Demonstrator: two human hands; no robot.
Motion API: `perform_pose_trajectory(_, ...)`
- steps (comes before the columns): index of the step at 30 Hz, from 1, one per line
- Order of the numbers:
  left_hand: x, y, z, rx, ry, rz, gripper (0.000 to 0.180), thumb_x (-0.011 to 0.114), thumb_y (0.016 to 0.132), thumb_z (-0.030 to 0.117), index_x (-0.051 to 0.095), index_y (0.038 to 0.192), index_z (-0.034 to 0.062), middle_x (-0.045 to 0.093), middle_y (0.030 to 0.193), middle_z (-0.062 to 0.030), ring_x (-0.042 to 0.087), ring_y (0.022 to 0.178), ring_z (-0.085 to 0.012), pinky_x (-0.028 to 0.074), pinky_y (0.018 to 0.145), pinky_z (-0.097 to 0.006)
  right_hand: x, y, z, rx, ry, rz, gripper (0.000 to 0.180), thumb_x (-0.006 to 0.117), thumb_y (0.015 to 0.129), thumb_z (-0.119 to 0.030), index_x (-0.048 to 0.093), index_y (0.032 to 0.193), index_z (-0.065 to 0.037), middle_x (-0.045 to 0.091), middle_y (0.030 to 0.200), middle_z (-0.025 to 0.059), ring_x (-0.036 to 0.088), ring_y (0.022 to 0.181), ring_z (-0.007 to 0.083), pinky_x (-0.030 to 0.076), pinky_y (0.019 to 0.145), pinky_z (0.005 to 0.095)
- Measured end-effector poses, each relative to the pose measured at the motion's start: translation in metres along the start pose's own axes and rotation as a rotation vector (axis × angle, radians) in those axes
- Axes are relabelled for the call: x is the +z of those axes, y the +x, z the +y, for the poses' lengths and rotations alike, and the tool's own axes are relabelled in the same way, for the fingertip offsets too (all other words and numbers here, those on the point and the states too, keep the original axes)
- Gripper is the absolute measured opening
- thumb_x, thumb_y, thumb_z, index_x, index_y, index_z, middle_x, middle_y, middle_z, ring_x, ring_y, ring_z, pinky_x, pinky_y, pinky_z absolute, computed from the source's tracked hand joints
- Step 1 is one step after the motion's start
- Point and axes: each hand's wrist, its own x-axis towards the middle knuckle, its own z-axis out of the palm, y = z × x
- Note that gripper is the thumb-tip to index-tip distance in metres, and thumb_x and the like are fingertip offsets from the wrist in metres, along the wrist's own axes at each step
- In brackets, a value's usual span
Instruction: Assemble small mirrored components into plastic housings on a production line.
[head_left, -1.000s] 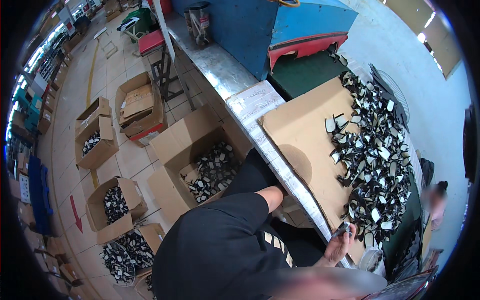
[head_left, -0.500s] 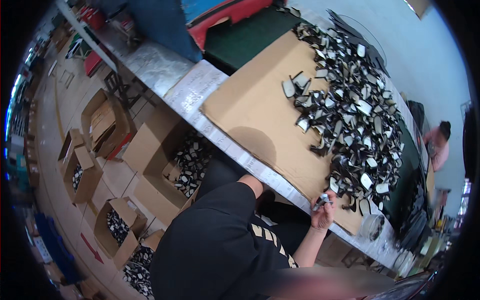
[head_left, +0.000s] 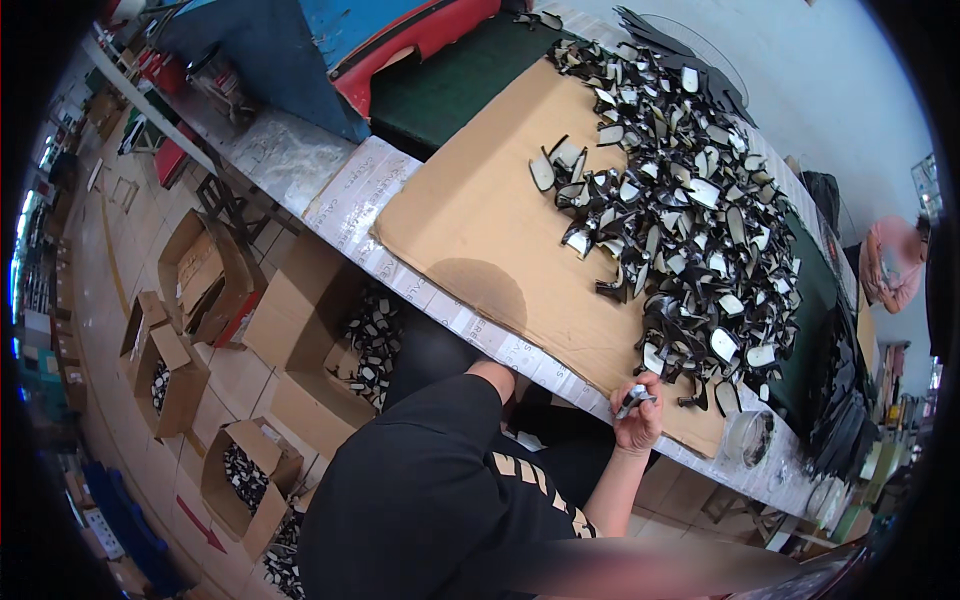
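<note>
The right hand (head_left: 638, 428) is raised over the near edge of the table (head_left: 455, 318), at the lower corner of a cardboard sheet (head_left: 580, 325); its grip is narrow, with the fingers curled around a small shiny piece (head_left: 634, 402), whose exact form is too small to tell; whether the hand also touches the sheet cannot be told. The left hand is out of sight below the table, past a bare elbow (head_left: 492, 376); the state of its grip cannot be told.

A broad heap of black pieces (head_left: 690, 225) with pale faces covers the far side of the sheet; the heap's lower end lies just beside the right hand, and a round dark stain (head_left: 482, 292) marks the sheet nearer the body. A clear tub (head_left: 742, 436) stands on the table to the right of the hand; left of the table, an open cardboard box (head_left: 290, 305) holds similar pieces; a person in pink (head_left: 893, 258) is well apart at the far right.
</note>
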Motion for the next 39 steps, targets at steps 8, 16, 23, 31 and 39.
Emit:
perform_pose_trajectory(8, 0.007, -0.009, -0.002, 0.297, 0.183, -0.105, 0.057, 0.074, 0.082, 0.035, 0.063, 0.131, 0.0097, 0.063, 0.13, -0.0138, 0.058, 0.119, -0.0325, 0.046, 0.1, -0.046, 0.016, 0.006, 0.0, 0.059, 0.061, -0.006, 0.044, 0.074, 0.083, -0.018, 0.057, 0.12, -0.002, 0.067, 0.098, 0.0045, 0.055, 0.073, 0.0066, 0.045, 0.066, 0.0198)
perform_pose_trajectory(16, -0.003, 0.009, -0.005, 0.552, 0.335, -0.12, 0.06, 0.074, 0.082, 0.035, 0.061, 0.135, 0.0098, 0.061, 0.135, -0.0145, 0.056, 0.124, -0.0333, 0.044, 0.105, -0.046, 0.01, 0.004, -0.016, 0.059, 0.184, -0.033, 0.043, 0.074, 0.087, -0.015, 0.055, 0.123, -0.001, 0.067, 0.096, 0.0038, 0.052, 0.065, 0.0026, 0.048, 0.062, 0.0174)
perform_pose_trajectory(23, -0.046, 0.028, -0.006, 0.669, 0.431, -0.049, 0.063, 0.074, 0.082, 0.036, 0.06, 0.138, 0.0098, 0.06, 0.138, -0.0149, 0.055, 0.128, -0.0338, 0.043, 0.108, -0.046, 0.009, -0.002, -0.018, 0.07, 0.237, -0.123, 0.033, 0.071, 0.091, -0.014, 0.059, 0.121, -0.004, 0.069, 0.104, 0.0054, 0.06, 0.074, 0.0032, 0.049, 0.065, 0.0164)
perform_pose_trajectory(31, -0.058, 0.053, -0.037, 0.471, 0.181, -0.155, 0.076, 0.075, 0.082, 0.033, 0.047, 0.149, 0.0096, 0.047, 0.152, -0.0163, 0.04, 0.142, -0.0312, 0.033, 0.117, -0.043, -0.001, 0.002, -0.006, 0.022, 0.265, -0.232, 0.03, 0.068, 0.092, -0.009, 0.062, 0.121, -0.004, 0.07, 0.111, 0.0076, 0.069, 0.1, 0.0152, 0.055, 0.089, 0.0277)
perform_pose_trajectory(39, -0.042, 0.064, -0.045, 0.326, 0.136, -0.363, 0.041, 0.072, 0.088, 0.021, 0.061, 0.121, -0.0004, 0.071, 0.103, -0.0146, 0.071, 0.086, -0.0236, 0.055, 0.071, -0.037, -0.014, 0.013, 0.007, 0.029, 0.23, -0.192, 0.028, 0.067, 0.094, -0.01, 0.061, 0.12, -0.001, 0.067, 0.116, 0.0091, 0.064, 0.109, 0.0189, 0.047, 0.101, 0.032)
